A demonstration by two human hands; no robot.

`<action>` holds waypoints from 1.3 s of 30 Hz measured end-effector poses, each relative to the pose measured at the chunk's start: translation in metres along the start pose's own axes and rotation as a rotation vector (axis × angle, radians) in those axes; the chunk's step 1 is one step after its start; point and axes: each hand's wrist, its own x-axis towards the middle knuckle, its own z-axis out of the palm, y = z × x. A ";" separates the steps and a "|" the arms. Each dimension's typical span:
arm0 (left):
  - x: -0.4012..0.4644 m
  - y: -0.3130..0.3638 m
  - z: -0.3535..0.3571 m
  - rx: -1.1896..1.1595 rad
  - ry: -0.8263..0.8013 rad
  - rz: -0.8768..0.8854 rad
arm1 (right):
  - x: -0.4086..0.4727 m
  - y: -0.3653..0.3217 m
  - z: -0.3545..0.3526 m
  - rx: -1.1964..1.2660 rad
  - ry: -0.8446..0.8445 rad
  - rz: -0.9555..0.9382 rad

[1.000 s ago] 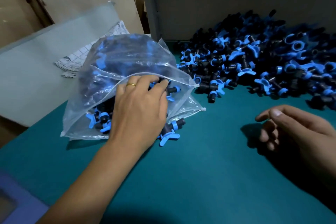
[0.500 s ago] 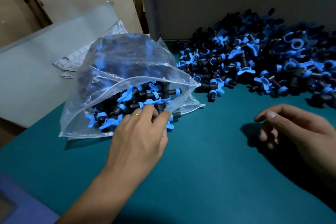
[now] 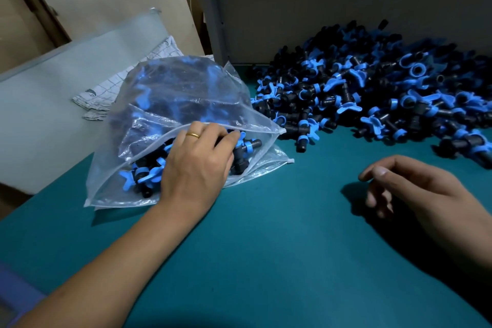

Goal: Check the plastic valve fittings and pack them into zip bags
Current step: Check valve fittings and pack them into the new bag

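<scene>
A clear zip bag (image 3: 186,93), stuffed with black and blue valve fittings (image 3: 143,176), lies on its side on the teal table (image 3: 266,247) with its mouth open toward me. My left hand (image 3: 197,165), a ring on one finger, reaches into the mouth and presses its fingers flat on the fittings there. Above the table at the right, my right hand (image 3: 415,189) hovers with loosely curled fingers and holds nothing. A big pile of loose fittings (image 3: 386,96) fills the back right of the table.
A pale grey-blue board (image 3: 53,104) leans at the left with a patterned cloth (image 3: 106,93) on it behind the bag. A grey metal post (image 3: 210,8) and a grey back panel (image 3: 346,8) close off the far side.
My left hand drew back to the bag's mouth, then pushed forward again over the fittings, moving the spilled ones inside. The right hand stayed almost still.
</scene>
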 end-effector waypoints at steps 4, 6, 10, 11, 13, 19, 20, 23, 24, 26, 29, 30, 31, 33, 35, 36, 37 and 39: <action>-0.001 -0.006 -0.001 0.103 -0.042 0.056 | -0.003 -0.010 0.005 -0.029 -0.005 0.015; -0.005 -0.003 -0.003 0.117 -0.065 0.035 | -0.004 -0.014 0.007 -0.027 -0.002 0.024; -0.009 0.004 -0.010 0.126 -0.083 -0.037 | -0.003 -0.017 0.008 -0.022 0.011 0.045; -0.009 0.006 -0.012 0.119 -0.072 -0.047 | -0.003 -0.017 0.008 -0.023 0.010 0.048; -0.008 0.009 -0.018 0.085 -0.045 -0.061 | -0.003 -0.017 0.007 -0.021 0.011 0.053; -0.004 0.037 -0.033 -0.067 0.062 -0.033 | -0.001 -0.016 0.008 -0.017 0.027 0.048; 0.000 0.050 -0.032 -0.114 0.055 0.021 | -0.001 -0.016 0.008 -0.018 0.034 0.045; 0.026 0.088 -0.015 -0.245 -0.083 0.230 | -0.001 -0.014 0.008 -0.030 0.059 0.035; 0.037 0.099 -0.006 -0.251 -0.154 0.258 | -0.001 -0.014 0.008 -0.030 0.063 0.030; 0.062 0.115 0.014 -0.194 -0.321 0.215 | -0.001 -0.015 0.007 -0.023 0.073 0.025; 0.087 0.134 0.036 -0.084 -0.575 0.077 | -0.001 -0.014 0.004 -0.006 0.105 0.022; 0.088 0.142 0.038 -0.120 -0.608 0.067 | -0.001 -0.013 0.003 0.009 0.112 0.020; 0.084 0.151 0.037 -0.210 -0.611 0.080 | -0.001 -0.013 0.002 0.030 0.117 0.015; 0.069 0.166 0.024 -0.462 -0.587 0.141 | 0.000 -0.012 0.001 0.075 0.142 -0.012; 0.050 0.172 0.009 -0.618 -0.525 0.204 | 0.002 -0.010 -0.002 0.087 0.246 -0.058; 0.043 0.172 0.003 -0.659 -0.477 0.224 | 0.003 -0.009 -0.005 0.070 0.328 -0.087; 0.037 0.170 -0.002 -0.698 -0.439 0.239 | 0.005 -0.007 -0.009 0.041 0.414 -0.122; 0.030 0.163 -0.009 -0.759 -0.382 0.302 | 0.007 -0.005 -0.017 -0.085 0.513 -0.187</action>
